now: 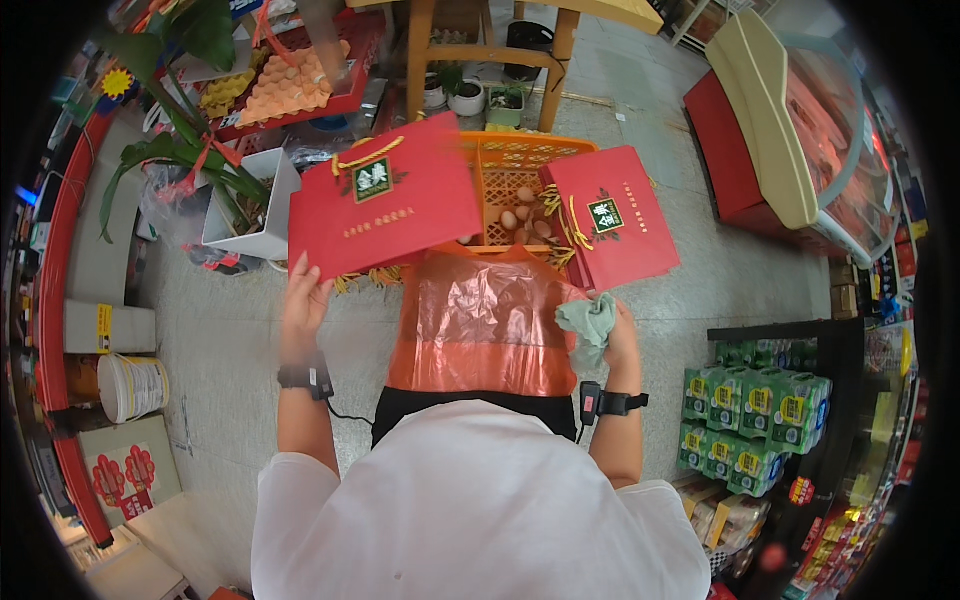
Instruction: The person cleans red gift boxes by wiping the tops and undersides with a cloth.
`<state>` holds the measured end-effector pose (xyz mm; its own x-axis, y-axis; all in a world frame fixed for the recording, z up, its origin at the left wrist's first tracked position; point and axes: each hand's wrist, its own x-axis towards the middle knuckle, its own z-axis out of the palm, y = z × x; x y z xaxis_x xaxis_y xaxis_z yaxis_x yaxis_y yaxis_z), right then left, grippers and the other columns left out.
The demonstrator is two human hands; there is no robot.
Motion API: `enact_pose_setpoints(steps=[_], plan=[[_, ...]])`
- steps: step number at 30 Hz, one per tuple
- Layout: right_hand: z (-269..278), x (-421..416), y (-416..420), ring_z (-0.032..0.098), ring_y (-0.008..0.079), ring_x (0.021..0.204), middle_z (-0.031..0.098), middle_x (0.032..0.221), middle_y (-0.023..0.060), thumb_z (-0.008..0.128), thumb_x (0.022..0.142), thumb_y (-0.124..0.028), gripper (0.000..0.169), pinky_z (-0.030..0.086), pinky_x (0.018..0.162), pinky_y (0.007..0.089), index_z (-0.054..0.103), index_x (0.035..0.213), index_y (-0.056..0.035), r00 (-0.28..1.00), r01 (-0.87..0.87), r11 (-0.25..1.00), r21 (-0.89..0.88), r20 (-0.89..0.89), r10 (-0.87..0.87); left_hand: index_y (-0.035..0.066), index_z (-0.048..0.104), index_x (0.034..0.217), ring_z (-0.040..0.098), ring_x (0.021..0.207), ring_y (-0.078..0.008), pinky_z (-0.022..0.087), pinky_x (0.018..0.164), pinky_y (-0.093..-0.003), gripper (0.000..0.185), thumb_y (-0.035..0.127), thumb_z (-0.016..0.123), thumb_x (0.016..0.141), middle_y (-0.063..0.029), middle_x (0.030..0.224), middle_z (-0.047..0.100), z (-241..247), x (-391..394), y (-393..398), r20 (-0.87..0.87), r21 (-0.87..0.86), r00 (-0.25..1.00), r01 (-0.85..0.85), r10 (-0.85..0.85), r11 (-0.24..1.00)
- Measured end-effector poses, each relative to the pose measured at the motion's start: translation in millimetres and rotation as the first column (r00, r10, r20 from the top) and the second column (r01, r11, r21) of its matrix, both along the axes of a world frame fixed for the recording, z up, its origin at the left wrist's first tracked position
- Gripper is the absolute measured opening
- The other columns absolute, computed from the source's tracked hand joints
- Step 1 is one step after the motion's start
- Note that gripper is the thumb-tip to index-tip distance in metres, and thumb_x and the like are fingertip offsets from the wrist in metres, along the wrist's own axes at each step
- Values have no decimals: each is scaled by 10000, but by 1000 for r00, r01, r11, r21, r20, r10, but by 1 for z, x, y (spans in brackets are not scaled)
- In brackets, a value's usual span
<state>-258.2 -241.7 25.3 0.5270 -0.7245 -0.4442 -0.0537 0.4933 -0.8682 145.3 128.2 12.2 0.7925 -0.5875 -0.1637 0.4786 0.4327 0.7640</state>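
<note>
My left hand (pixel 306 296) has its fingers on the lower left corner of a red paper gift bag (pixel 420 187), whose far edge is slightly blurred. This bag has a yellow rope handle and lies flat over the left part of an orange plastic crate (pixel 536 142). A crumpled pale green cloth (pixel 589 326) is in my right hand (pixel 621 337). Beside that hand, more red gift bags (pixel 622 247) lie stacked on the crate's right side. Several brown eggs (pixel 510 220) show in the crate between the bags. Translucent orange plastic sheeting (pixel 487 315) covers my lap.
A white planter (pixel 251 210) with a leafy plant stands left of the crate. Beyond are egg trays (pixel 292 86) and a wooden table (pixel 491 54). A chest freezer (pixel 757 135) stands at right, above stacked green drink packs (pixel 750 412). A white bucket (pixel 135 390) is left.
</note>
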Motion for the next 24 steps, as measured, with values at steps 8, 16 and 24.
enact_pose_setpoints(steps=[8,16,24], plan=[[29,18,31,699,250,943,668,1212,173,379,1026,-590,704,578,825,351,510,1391,-2,974,-160,966,202,192,121,50,389,1429,530,1297,-232,451,1080,-427,545,47,618,934,-85,1407,515,20,-78,-52,-48,21,879,475,-474,880],[14,-13,25,652,63,793,695,971,-13,613,955,-63,363,540,698,218,607,1318,-57,961,-272,951,145,91,261,39,462,1400,551,1261,-202,484,1037,-396,549,127,698,912,-77,1359,563,-6,-99,-38,83,443,658,649,-749,619],[4,-34,22,648,106,847,700,979,22,572,977,-125,265,530,777,275,670,1200,-22,890,-395,918,28,-238,389,14,610,1106,648,886,-135,533,800,-291,206,149,653,957,-41,963,673,-5,-80,-28,90,764,628,454,-773,458]])
